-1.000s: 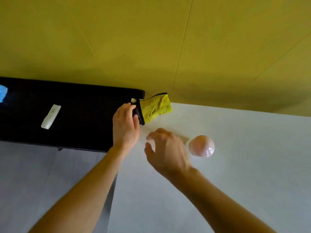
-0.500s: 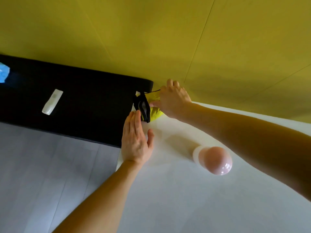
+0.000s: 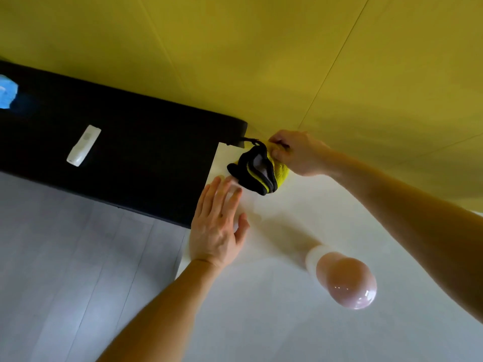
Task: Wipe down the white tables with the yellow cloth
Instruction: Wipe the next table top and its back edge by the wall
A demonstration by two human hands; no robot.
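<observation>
The yellow cloth (image 3: pixel 277 171), edged in black and bunched into folds, hangs at the far left corner of the white table (image 3: pixel 274 296). My right hand (image 3: pixel 295 152) grips its upper end with curled fingers, close to the yellow wall. My left hand (image 3: pixel 219 226) lies flat on the table's left edge with straight fingers, just below and left of the cloth, not touching it.
A pink round lamp on a white base (image 3: pixel 342 278) stands on the table, below my right forearm. A black bench (image 3: pixel 130 152) runs left of the table with a white remote (image 3: pixel 83 145) and a blue item (image 3: pixel 7 95) on it. Grey floor (image 3: pixel 65 270) lies below.
My left hand let go of the cloth and came down flat on the table edge. My right hand reached across, took hold of the cloth and lifted it into a bunch.
</observation>
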